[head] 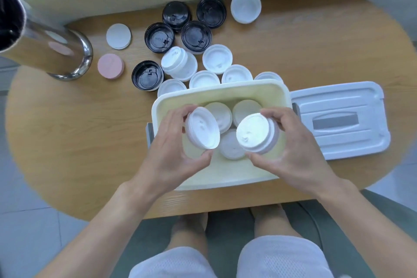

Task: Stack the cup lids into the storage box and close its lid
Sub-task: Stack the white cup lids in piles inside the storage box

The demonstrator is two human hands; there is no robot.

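Observation:
An open cream storage box (222,91) stands at the table's near edge with three white cup lids (244,109) lying on its floor. Over the box, my left hand (171,149) grips a tilted white cup lid (202,131). My right hand (291,146) holds a short stack of white cup lids (256,133) beside it. Behind the box lie several more white lids (217,58) and a white stack (178,63). Several black lids (196,37) sit further back. The box's pale lid (338,119) rests flat to the right.
A shiny metal cylinder (45,43) leans in at the far left. Near it lie a pink disc (110,66) and a white disc (118,36). A translucent white lid (246,6) sits at the back. The wooden table (79,131) has rounded ends; my knees show below.

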